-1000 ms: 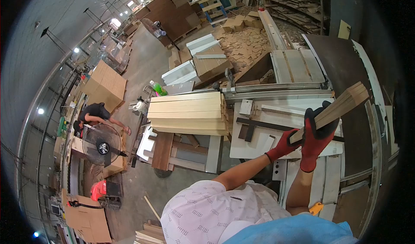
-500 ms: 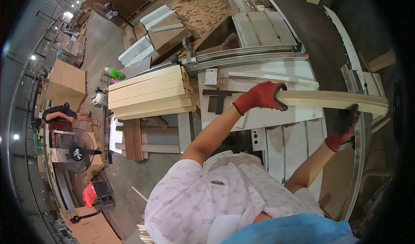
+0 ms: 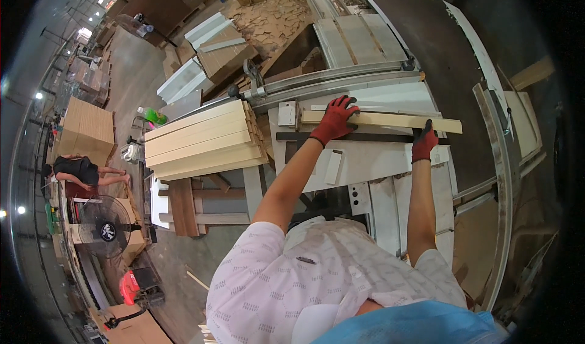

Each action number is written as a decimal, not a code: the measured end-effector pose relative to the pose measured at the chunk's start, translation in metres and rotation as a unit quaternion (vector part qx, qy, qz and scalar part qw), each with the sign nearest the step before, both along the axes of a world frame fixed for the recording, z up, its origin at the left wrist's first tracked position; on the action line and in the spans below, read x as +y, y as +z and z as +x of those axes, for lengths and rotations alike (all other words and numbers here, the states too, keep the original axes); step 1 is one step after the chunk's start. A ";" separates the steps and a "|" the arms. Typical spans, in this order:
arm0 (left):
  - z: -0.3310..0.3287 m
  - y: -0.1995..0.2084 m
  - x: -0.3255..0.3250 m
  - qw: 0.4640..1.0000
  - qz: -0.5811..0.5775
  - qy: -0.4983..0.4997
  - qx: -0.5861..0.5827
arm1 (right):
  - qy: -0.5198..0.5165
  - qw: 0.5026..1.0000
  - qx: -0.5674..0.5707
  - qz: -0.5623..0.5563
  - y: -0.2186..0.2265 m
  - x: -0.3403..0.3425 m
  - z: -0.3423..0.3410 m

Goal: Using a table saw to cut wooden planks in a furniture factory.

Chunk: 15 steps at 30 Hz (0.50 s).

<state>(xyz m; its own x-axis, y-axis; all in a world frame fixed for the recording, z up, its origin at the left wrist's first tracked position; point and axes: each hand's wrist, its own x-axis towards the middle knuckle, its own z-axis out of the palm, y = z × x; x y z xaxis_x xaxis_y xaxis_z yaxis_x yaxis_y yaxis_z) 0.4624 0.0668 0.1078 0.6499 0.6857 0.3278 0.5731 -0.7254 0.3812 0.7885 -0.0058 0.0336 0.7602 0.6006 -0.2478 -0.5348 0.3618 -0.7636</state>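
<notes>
A pale yellow wood strip (image 3: 390, 120) lies across a white board (image 3: 378, 164) on the machine table. Its left end meets a small whitish block (image 3: 287, 113). My left hand (image 3: 334, 121), in a red glove with dark fingertips, rests over the strip's left part with fingers spread. Farther right, my right hand (image 3: 425, 144), gloved alike, pinches the strip, its fingertips over the wood. A dark bar (image 3: 378, 137) runs along the strip's near side, and a thin pale strip (image 3: 396, 111) shows behind it. A short white piece (image 3: 334, 166) lies nearer me.
A stack of pale yellow boards (image 3: 201, 140) stands left of the table. A metal rail (image 3: 341, 79) crosses behind the work. At left are a standing fan (image 3: 106, 225), a green bottle (image 3: 152, 115) and a person (image 3: 82, 170). Cardboard scraps (image 3: 274, 15) lie at the back.
The strip has moved left and down onto the board, its end now at the block. My left hand has shifted left with fingers spread; my right hand has moved left along the strip.
</notes>
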 end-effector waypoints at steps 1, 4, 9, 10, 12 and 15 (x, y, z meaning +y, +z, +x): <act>-0.002 -0.001 0.004 1.000 -0.020 -0.010 -0.008 | 0.016 1.000 -0.017 0.007 -0.002 0.004 0.002; -0.009 -0.005 0.013 0.999 0.006 -0.010 0.037 | 0.098 0.986 0.013 -0.135 0.004 0.012 0.014; -0.003 -0.023 0.024 0.996 -0.060 -0.026 0.061 | 0.334 0.908 -0.022 -0.253 0.007 -0.006 0.057; 0.002 -0.023 0.023 0.996 -0.059 -0.039 0.054 | 0.325 0.906 -0.031 -0.268 0.008 -0.013 0.066; 0.007 -0.020 0.024 0.994 -0.057 -0.046 0.078 | 0.435 0.873 -0.022 -0.219 0.005 -0.021 0.090; -0.007 -0.020 0.025 0.995 -0.040 -0.042 0.075 | 0.304 0.665 -0.590 -0.343 0.033 -0.010 0.048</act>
<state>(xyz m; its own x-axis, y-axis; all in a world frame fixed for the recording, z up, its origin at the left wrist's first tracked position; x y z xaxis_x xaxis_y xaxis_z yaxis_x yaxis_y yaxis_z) 0.4553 0.0914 0.0882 0.7439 0.6465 0.1690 0.5662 -0.7442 0.3544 0.8365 -0.0159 0.0669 0.3376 0.9388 -0.0683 0.6937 -0.2973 -0.6560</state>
